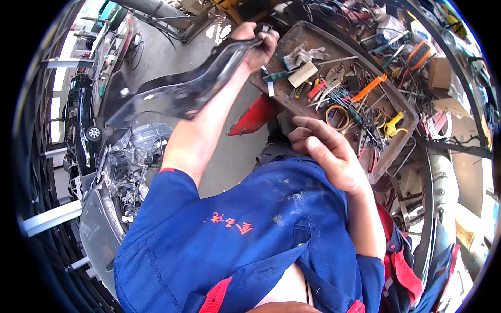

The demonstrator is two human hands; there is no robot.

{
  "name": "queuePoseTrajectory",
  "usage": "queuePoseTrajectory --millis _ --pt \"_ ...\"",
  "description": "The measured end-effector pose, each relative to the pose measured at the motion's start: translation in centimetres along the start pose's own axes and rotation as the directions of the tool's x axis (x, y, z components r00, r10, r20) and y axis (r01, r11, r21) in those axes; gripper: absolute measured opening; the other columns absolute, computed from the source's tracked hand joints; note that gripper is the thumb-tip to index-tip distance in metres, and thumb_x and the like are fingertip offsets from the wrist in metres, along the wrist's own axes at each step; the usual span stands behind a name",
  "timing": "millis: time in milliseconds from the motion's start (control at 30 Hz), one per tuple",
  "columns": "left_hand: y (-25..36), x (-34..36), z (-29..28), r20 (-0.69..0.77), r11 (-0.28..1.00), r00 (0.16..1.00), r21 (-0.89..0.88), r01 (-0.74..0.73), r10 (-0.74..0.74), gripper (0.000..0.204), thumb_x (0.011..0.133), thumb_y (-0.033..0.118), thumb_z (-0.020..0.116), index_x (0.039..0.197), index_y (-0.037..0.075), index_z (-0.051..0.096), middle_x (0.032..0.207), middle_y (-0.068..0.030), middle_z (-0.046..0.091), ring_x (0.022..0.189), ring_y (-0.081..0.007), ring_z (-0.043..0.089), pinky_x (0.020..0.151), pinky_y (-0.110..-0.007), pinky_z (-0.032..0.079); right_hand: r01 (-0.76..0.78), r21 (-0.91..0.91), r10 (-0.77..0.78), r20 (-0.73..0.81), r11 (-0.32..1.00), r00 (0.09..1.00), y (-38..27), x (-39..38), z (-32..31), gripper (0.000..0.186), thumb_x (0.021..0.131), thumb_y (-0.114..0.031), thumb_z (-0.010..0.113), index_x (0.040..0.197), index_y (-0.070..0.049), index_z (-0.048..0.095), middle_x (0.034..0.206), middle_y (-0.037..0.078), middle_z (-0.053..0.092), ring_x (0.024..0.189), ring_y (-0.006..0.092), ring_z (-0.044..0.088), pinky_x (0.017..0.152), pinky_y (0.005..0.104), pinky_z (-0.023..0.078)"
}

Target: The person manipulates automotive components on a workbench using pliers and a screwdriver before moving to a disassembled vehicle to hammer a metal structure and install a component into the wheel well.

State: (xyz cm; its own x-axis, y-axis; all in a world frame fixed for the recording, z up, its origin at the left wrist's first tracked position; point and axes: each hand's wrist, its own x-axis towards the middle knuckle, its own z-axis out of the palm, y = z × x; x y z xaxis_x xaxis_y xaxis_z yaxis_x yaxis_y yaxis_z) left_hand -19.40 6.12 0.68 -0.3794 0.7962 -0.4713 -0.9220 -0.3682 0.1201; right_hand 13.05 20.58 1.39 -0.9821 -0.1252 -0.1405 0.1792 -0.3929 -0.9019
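A tabletop (300,36) of tools (370,87) lies just right of the left grip (259,48), which is closed round one end of a black bracket (211,74) reaching leftward from it. The right grip (323,143), half-curled and empty, is near the tabletop.

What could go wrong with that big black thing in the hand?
The left hand alone holds the long black part by one end, so it might slip or tip. It could scrape the left forearm, which is bare. Swung over the crowded tray, it might knock tools about.
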Motion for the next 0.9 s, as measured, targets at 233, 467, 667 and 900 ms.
queuePoseTrajectory --millis 233,467,667,900 --pt "-11.7 -5.4 -0.9 -0.033 0.923 0.996 0.380 -0.061 0.079 0.023 0.109 0.032 0.046 0.107 0.010 0.053 0.098 -0.0131 0.056 0.062 -0.0111 0.055 0.057 -0.024 0.056 -0.109 -0.356 0.009 -0.270 0.928 0.963 3.5 -2.4 -3.7 0.040 0.102 -0.023 0.067 0.135 -0.001 0.062 0.109 0.008 0.071 0.102 0.0163 0.066 0.095 0.0322 0.052" --pt "-13.4 -7.4 -2.1 -0.022 0.889 0.987 0.431 0.155 -0.161 0.030 0.111 0.036 0.037 0.118 0.012 0.053 0.092 -0.0099 0.062 0.058 -0.0109 0.057 0.056 -0.030 0.053 -0.448 -0.554 -0.001 -0.629 0.701 0.777 11.8 -8.1 -12.1 0.035 0.098 -0.019 0.066 0.127 0.001 0.067 0.109 0.020 0.074 0.099 0.0291 0.073 0.091 0.0385 0.056" --pt "-15.3 -8.9 -5.4 -0.056 0.927 0.986 0.336 0.166 -0.157 0.037 0.113 0.035 0.033 0.118 0.008 0.058 0.093 -0.0125 0.057 0.052 -0.0130 0.057 0.051 -0.033 0.058 -0.578 -0.616 -0.058 -0.710 0.535 0.702 15.4 -10.3 -15.2 0.037 0.094 -0.026 0.067 0.118 0.002 0.070 0.105 0.025 0.073 0.100 0.0396 0.072 0.094 0.0445 0.055" --pt "-17.0 -9.7 -6.1 -0.176 0.934 0.973 0.297 0.198 -0.150 0.037 0.114 0.036 0.034 0.113 0.009 0.059 0.087 -0.0117 0.056 0.046 -0.0112 0.053 0.042 -0.030 0.056 -0.614 -0.607 -0.194 -0.773 0.504 0.604 16.5 -10.3 -16.6 0.030 0.090 -0.021 0.068 0.110 0.000 0.073 0.106 0.026 0.072 0.099 0.0408 0.071 0.092 0.0458 0.055"
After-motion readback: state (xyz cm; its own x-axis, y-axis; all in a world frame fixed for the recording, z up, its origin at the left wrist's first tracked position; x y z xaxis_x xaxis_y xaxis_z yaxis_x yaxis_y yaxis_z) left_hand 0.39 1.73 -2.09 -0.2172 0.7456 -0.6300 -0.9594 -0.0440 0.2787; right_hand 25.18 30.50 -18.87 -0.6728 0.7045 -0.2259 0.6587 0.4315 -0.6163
